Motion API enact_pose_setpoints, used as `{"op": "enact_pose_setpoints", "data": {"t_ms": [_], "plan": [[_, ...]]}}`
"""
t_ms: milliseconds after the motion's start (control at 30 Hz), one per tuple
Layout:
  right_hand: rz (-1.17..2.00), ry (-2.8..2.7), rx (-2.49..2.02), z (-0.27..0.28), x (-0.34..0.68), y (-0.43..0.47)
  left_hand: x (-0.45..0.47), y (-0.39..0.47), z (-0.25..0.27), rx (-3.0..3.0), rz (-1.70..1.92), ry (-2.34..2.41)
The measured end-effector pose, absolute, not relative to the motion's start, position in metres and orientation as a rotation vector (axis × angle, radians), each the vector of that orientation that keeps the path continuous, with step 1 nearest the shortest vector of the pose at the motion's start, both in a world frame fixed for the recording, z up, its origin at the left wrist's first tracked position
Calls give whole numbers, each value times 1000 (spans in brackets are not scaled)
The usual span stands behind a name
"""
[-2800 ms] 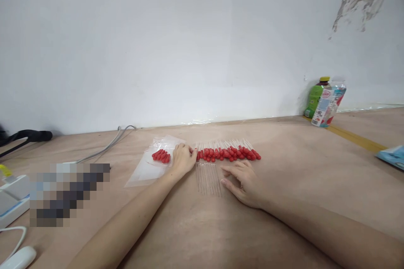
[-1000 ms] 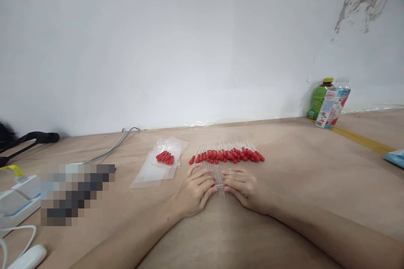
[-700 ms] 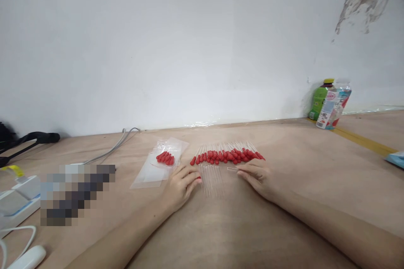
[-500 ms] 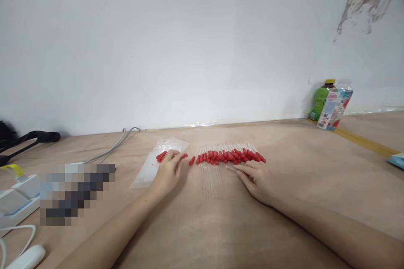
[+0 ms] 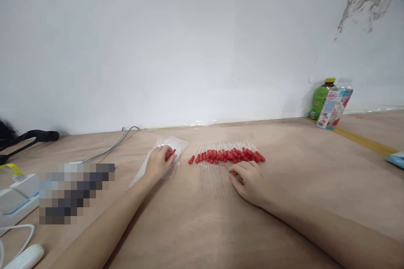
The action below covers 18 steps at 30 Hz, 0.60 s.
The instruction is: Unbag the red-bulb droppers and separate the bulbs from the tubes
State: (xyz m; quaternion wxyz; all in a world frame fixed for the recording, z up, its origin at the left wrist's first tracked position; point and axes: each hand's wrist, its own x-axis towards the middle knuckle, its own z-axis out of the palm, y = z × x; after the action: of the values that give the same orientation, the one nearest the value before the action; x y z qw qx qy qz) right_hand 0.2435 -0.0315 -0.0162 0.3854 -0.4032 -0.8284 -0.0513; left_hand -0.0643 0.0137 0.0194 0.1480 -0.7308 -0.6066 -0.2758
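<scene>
While the left hand rests over the clear plastic bags, its fingers curve around the loose red bulbs lying there; a few bulbs show beside the thumb and fingertips, and I cannot tell whether one is pinched. The right hand is near the middle of the bench, palm turned down, its fingers bent and pinching what looks like a thin clear tube, one end of which shows just past the fingertips; the rest is mostly hidden.

Between the two hands, more clear tubes lie side by side on the bench, roughly parallel. Just beyond them, toward the wall, a row of red-ended droppers lies with the bulbs on the near side, heaped closely toward the right, and the pale stems pointing at the wall.

Farther right, a green bottle with a yellow cap stands beside a labelled clear bottle, near a strip of yellow tape. At the left are a grey cable and a white power strip.
</scene>
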Motion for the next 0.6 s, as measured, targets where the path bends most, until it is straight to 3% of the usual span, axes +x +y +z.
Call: {"op": "enact_pose_setpoints", "data": {"t_ms": [600], "plan": [[-17,-2320,-878,-4,243,-44,-21,3,17,-2140,-661,-1484]]}}
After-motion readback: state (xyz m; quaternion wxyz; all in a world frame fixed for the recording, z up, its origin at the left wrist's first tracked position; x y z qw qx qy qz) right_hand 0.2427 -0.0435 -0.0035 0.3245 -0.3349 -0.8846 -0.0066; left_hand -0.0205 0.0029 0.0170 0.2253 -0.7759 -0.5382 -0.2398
